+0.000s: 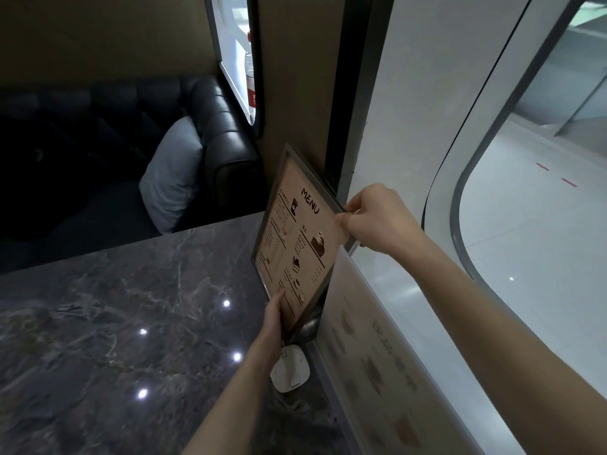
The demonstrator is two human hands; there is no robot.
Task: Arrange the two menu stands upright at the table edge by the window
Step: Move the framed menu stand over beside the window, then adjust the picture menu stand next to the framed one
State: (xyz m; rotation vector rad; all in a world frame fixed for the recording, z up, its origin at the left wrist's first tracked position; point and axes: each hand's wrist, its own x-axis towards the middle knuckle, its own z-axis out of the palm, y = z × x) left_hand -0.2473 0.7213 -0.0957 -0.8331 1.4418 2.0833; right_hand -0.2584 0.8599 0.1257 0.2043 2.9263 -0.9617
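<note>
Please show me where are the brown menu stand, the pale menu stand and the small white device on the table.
brown menu stand (pixel 297 239), head view, on its printed face.
pale menu stand (pixel 371 359), head view, on its front sheet.
small white device (pixel 290 371), head view, on its top.

We look from one head camera — down and forward, close over the table's (pixel 115 307) window edge, toward its far corner.

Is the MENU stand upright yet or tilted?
Tilted: the MENU stand leans, gripped by left hand and right hand.
</note>
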